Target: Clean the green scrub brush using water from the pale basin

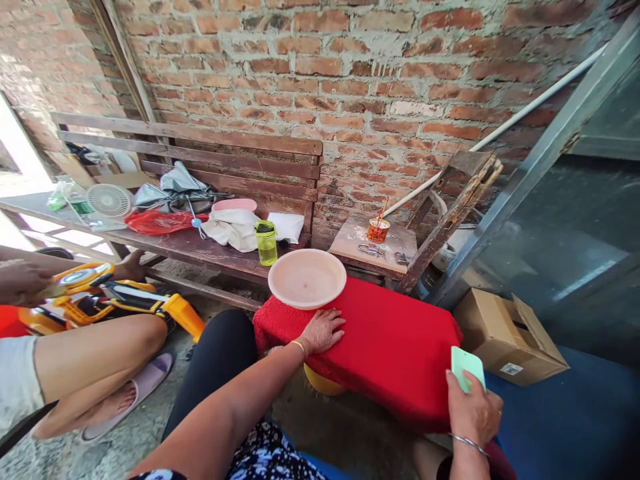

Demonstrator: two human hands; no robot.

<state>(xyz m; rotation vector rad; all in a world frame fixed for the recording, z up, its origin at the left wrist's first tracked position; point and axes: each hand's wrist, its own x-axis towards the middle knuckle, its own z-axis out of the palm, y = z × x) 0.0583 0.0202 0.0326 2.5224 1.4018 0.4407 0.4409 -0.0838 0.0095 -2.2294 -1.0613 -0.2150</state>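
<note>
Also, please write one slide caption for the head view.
Left hand rests on a red cloth near a pale pink basin; right hand holds a mint-green phone.

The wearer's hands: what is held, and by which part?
Right hand: a green phone-like object, by its lower end. Left hand: nothing; it rests on red cloth.

White glare leftward — warped edges

Red cloth [395, 333] hides part of a yellow object [323, 382]; the right hand [475, 408] covers part of the mint phone [465, 361]; I can't read the carton label [511, 368].
</note>
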